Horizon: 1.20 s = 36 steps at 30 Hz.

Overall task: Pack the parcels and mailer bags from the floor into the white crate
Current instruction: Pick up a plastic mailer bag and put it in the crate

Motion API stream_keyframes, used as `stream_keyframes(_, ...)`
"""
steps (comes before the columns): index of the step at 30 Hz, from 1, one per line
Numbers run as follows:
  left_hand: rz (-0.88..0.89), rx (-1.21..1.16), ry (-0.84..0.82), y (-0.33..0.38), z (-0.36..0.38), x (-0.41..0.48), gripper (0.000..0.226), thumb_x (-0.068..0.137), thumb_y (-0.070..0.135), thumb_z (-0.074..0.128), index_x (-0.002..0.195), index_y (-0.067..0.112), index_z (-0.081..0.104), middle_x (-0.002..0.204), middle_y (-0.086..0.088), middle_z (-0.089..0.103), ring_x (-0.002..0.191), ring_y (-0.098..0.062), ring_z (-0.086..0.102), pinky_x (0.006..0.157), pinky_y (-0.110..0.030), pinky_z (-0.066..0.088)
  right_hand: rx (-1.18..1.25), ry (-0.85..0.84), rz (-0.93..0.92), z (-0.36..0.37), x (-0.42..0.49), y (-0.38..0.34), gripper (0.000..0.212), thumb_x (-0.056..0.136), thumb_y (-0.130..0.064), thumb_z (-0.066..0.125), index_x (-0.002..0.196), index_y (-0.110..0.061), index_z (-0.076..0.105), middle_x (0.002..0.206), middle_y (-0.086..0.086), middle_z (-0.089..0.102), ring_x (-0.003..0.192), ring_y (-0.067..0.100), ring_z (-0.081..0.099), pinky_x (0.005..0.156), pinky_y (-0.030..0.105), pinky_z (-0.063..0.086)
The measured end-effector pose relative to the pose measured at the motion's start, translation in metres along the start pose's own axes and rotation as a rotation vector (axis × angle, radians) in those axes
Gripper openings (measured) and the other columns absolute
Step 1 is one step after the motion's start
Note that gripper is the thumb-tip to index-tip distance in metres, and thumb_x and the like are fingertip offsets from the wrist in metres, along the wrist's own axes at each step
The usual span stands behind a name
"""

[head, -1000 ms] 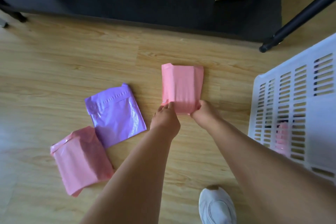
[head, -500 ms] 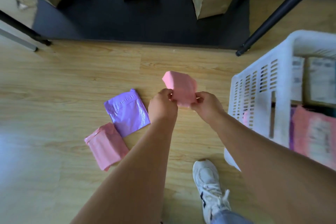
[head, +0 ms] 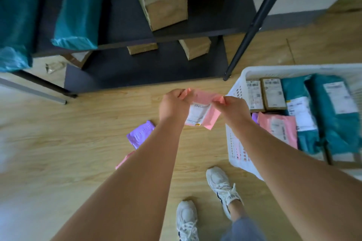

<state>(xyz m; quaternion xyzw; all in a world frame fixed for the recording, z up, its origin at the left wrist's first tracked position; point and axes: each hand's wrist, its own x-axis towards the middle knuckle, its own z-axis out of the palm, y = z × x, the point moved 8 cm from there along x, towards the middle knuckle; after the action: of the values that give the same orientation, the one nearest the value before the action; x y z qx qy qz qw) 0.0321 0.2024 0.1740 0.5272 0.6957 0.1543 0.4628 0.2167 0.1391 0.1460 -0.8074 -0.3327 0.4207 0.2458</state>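
Fingers of the left hand (head: 173, 104) and the right hand (head: 232, 108) are pinching the top corners of a pink mailer bag (head: 203, 112), each grip clamped on the plastic. The bag is hanging above the floor (head: 58, 133), just beside the white crate (head: 234, 143). A purple mailer bag (head: 140, 135) and a second pink mailer bag (head: 125, 159) are lying on the floor, partly hidden under the left forearm.

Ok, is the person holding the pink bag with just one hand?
No, the left hand and the right hand each pinch a top corner of the pink mailer bag.
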Motion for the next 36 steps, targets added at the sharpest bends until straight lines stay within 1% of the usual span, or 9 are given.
stream_keyframes(3,0.016,-0.037,-0.063,0.023,0.008,-0.022,0.033,0.083,0.048,0.066,0.094,0.017,0.07,0.075,0.004,0.066,0.072,-0.02,0.061,0.068,-0.03,0.049,0.135,0.053,0.024,-0.035,-0.018,0.003,0.019,0.092,-0.02,0.061,0.073,-0.015,0.065,0.062,-0.003,0.055,0.058,0.014,0.047,0.049,0.022,0.032)
stream_keyframes(7,-0.018,-0.051,-0.124,0.044,0.039,-0.056,0.041,0.077,0.055,0.07,0.102,0.023,0.063,0.091,0.008,0.067,0.083,-0.015,0.064,0.073,-0.029,0.052,0.271,0.138,0.072,-0.086,-0.039,0.028,0.014,0.092,-0.016,0.06,0.08,-0.018,0.065,0.077,0.002,0.065,0.079,0.025,0.062,0.073,0.033,0.052)
stream_keyframes(11,0.05,0.064,-0.233,0.06,0.093,-0.088,0.035,0.078,0.031,0.077,0.108,0.016,0.065,0.087,0.006,0.066,0.078,-0.017,0.061,0.07,-0.028,0.047,0.41,0.186,0.136,-0.14,-0.05,0.068,0.013,0.09,-0.012,0.062,0.078,-0.015,0.065,0.085,0.008,0.07,0.088,0.033,0.069,0.087,0.049,0.055)
stream_keyframes(14,0.079,0.222,-0.222,0.081,0.136,-0.107,0.014,0.083,0.033,0.07,0.083,0.02,0.066,0.068,0.007,0.059,0.066,-0.019,0.056,0.06,-0.026,0.042,0.433,0.223,0.18,-0.184,-0.051,0.104,0.012,0.088,-0.015,0.062,0.077,-0.014,0.067,0.087,0.012,0.071,0.084,0.03,0.066,0.084,0.049,0.056)
stream_keyframes(17,0.062,0.263,-0.178,0.104,0.186,-0.127,0.028,0.084,0.034,0.062,0.062,0.017,0.056,0.06,0.003,0.056,0.059,-0.022,0.054,0.057,-0.026,0.043,0.442,0.263,0.217,-0.235,-0.053,0.144,0.027,0.089,-0.022,0.058,0.095,0.003,0.065,0.099,0.026,0.069,0.091,0.042,0.067,0.083,0.053,0.055)
stream_keyframes(22,0.014,0.18,-0.198,0.144,0.283,-0.177,0.022,0.086,0.027,0.059,0.068,0.015,0.06,0.059,0.001,0.052,0.056,-0.02,0.049,0.052,-0.023,0.038,0.396,0.258,0.268,-0.321,-0.058,0.216,0.025,0.086,-0.026,0.058,0.095,-0.004,0.065,0.103,0.02,0.069,0.097,0.039,0.066,0.087,0.058,0.052)
stream_keyframes(26,-0.097,0.048,-0.225,0.173,0.347,-0.209,0.021,0.088,0.019,0.058,0.068,0.017,0.053,0.074,-0.003,0.057,0.069,-0.022,0.053,0.066,-0.028,0.045,0.376,0.211,0.302,-0.38,-0.061,0.266,0.026,0.091,-0.023,0.062,0.116,-0.015,0.065,0.114,0.002,0.067,0.095,0.021,0.063,0.077,0.033,0.052)
stream_keyframes(31,-0.116,0.024,-0.197,0.203,0.407,-0.236,0.019,0.088,0.025,0.061,0.073,0.016,0.054,0.07,0.0,0.054,0.077,-0.026,0.057,0.072,-0.029,0.045,0.238,0.157,0.261,-0.44,-0.072,0.306,0.006,0.086,-0.021,0.066,0.087,-0.017,0.071,0.084,0.004,0.072,0.069,0.017,0.061,0.062,0.03,0.05)
stream_keyframes(36,-0.116,0.144,-0.203,0.21,0.45,-0.256,0.013,0.089,0.024,0.059,0.095,0.013,0.062,0.08,-0.002,0.061,0.08,-0.026,0.058,0.065,-0.027,0.043,0.273,0.223,0.293,-0.478,-0.071,0.338,0.014,0.079,0.002,0.064,0.082,-0.011,0.069,0.068,-0.004,0.065,0.053,0.012,0.066,0.06,0.035,0.056)
